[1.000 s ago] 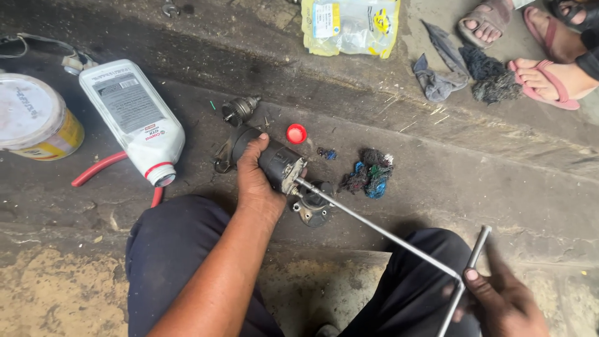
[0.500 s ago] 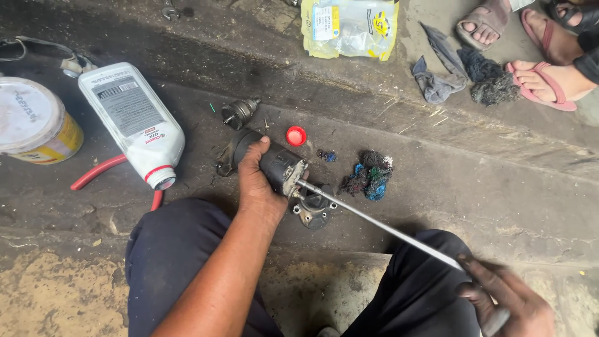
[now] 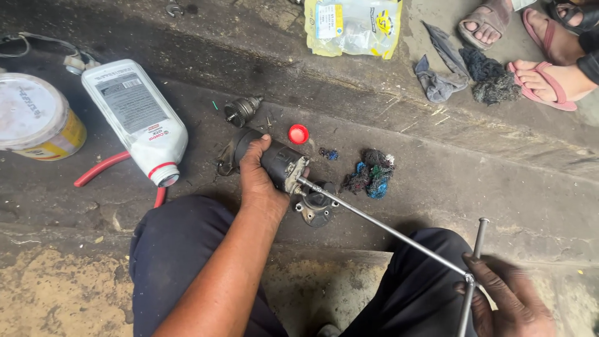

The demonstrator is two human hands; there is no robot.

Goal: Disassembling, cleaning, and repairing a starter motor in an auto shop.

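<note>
Your left hand point(image 3: 259, 178) is wrapped around the dark starter motor point(image 3: 274, 163) on the ground while your right hand point(image 3: 511, 299) grips the crossbar of the long T-handle wrench point(image 3: 387, 229).

The wrench's far end sits against the motor's metal end, right beside your left fingers. A red cap point(image 3: 298, 133) lies just beyond the motor, a small gear part point(image 3: 240, 110) further beyond it, and a dirty blue rag point(image 3: 369, 173) just to its right. To the motor's left lies a white oil bottle point(image 3: 136, 118) on its side over a red hose point(image 3: 103, 168), with a paint tin point(image 3: 34, 118) past that.
</note>
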